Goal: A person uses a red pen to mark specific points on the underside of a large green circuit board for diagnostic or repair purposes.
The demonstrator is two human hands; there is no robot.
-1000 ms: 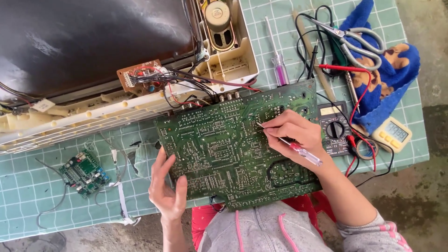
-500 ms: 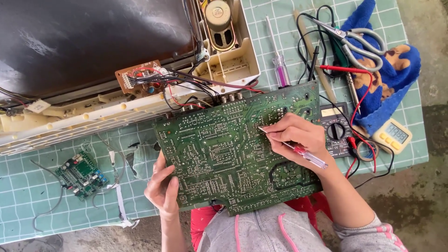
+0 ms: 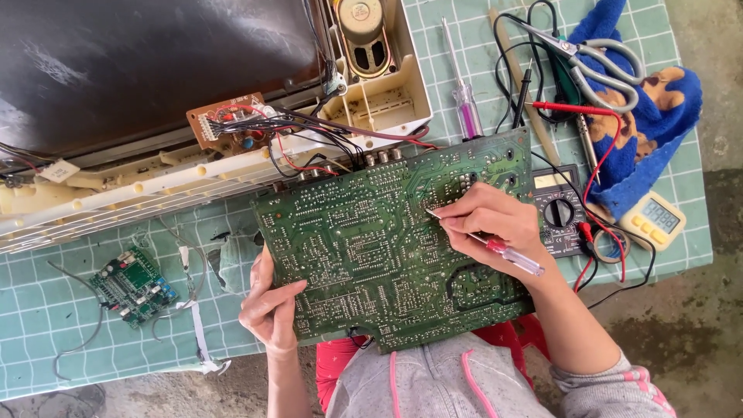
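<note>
- The large green circuit board (image 3: 395,248) is lying solder side up, tilted between the person's lap at the near edge and the counter (image 3: 46,325) at the far edge; compared with a second ago it is sitting a little further left and nearer, so the board is being shifted slightly to bring a new patch of joints under the tool.
- The cream television chassis (image 3: 193,174) with its dark tube is lying at the far left, and black and red wires are running from it to the board's far edge.
- The right hand (image 3: 487,224) is resting on the right half of the board, wrist bent and forearm coming in from the near right; its grip is closed pencil-fashion around a thin screwdriver with a clear and red handle (image 3: 495,248), whose tip is now pointing left onto the solder joints, a touch further left than half a second ago.
- The left hand (image 3: 271,306) is cupping the board's near left edge, thumb on top and fingers curled under, its grip closed on the board and steadying it.
- A multimeter (image 3: 559,213) is lying just right of the board, partly under the right hand's side, with red and black leads trailing.
- Scissors (image 3: 600,66) are lying on a blue cloth (image 3: 658,124) at the far right.
- A small green module (image 3: 133,285) is lying well apart at the near left.
</note>
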